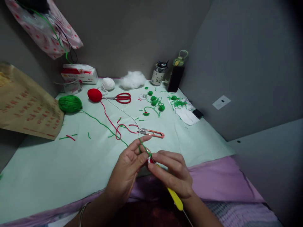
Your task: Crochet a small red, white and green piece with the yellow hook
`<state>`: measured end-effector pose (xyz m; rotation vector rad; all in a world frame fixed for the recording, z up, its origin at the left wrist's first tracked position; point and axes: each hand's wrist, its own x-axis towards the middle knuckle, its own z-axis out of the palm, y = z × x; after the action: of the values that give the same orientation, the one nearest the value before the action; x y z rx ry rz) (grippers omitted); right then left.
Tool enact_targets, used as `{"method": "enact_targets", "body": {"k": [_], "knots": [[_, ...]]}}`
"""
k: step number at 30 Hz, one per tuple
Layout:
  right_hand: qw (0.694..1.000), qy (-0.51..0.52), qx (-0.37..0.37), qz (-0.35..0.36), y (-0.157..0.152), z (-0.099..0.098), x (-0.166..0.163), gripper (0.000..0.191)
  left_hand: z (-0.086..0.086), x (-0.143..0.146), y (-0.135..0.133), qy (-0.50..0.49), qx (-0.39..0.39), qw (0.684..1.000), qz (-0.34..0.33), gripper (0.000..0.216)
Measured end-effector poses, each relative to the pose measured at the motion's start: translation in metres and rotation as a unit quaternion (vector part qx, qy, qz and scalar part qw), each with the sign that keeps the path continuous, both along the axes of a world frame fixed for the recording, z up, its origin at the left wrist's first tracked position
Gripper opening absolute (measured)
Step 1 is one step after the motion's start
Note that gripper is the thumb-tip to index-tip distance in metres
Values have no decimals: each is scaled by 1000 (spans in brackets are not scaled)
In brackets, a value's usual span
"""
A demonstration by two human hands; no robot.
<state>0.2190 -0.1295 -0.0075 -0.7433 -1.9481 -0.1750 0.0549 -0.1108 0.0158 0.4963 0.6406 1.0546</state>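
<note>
Near the table's front edge, my left hand [129, 165] pinches a small red and white crochet piece [150, 160] between thumb and fingers. Green yarn [143, 144] runs over its raised index finger down to the piece. My right hand [174, 171] is closed around a crochet hook with a yellow handle [175, 199], whose tip meets the piece. Fingers partly hide the stitches. Just beyond the hands lie orange thread snips [153, 133]. Red yarn [106, 115] and a white strand trail back from the work area toward their balls.
A green yarn ball [70, 104], red ball [95, 95], white ball [108, 84] and red-handled scissors [123, 98] lie behind. Farther right are stuffing [133, 79], small green crocheted balls [153, 101], a pen cup [157, 75] and a bottle [176, 74]. A paper bag [30, 104] stands left.
</note>
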Motion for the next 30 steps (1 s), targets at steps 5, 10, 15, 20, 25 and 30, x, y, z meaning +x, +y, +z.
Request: {"method": "enact_targets", "body": {"k": [5, 10, 15, 20, 25, 30], "knots": [[998, -21, 64, 15, 10, -1, 2, 24, -3, 0, 0, 44, 29, 997, 53, 48], [995, -39, 84, -36, 8, -5, 5, 28, -4, -2, -3, 106, 67, 991, 50, 50], [995, -45, 76, -51, -1, -3, 7, 37, 1, -8, -8, 160, 132, 978, 23, 43], [997, -11, 14, -73, -12, 5, 0, 46, 3, -11, -6, 136, 115, 984, -7, 44], [999, 18, 0, -44, -7, -2, -5, 41, -4, -10, -1, 94, 59, 994, -22, 47], [976, 179, -117, 49, 7, -3, -7, 30, -1, -10, 2, 49, 25, 996, -64, 55]]}}
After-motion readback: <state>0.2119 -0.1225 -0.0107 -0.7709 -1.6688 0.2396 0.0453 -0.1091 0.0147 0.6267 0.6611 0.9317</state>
